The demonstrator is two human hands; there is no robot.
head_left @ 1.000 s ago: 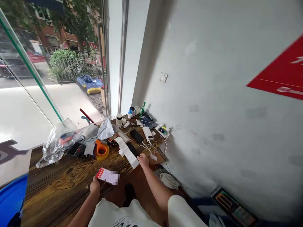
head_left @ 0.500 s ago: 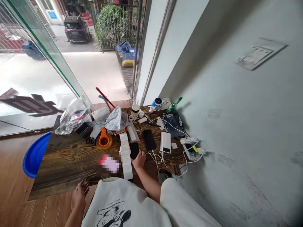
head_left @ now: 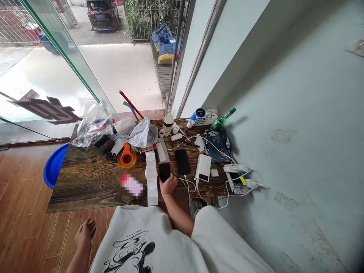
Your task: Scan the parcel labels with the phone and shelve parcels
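My right hand is closed around the lower end of a black phone at the near side of the wooden table. Just left of the phone runs a long strip of white labels. A second black phone, with a white cable plugged in, lies to its right, and beyond that a white power bank. Off the table's near left edge, my left hand hangs over the floor with its fingers loosely bent and apart, holding nothing.
An orange tape dispenser, scissors and plastic bags crowd the back left. A green bottle stands near the wall. White cables run to a power strip at right. A blue basin sits left of the table.
My left hand has moved down and left, away from the table's edge. My right hand stays on the phone. The whole view has tilted downward and shifted.
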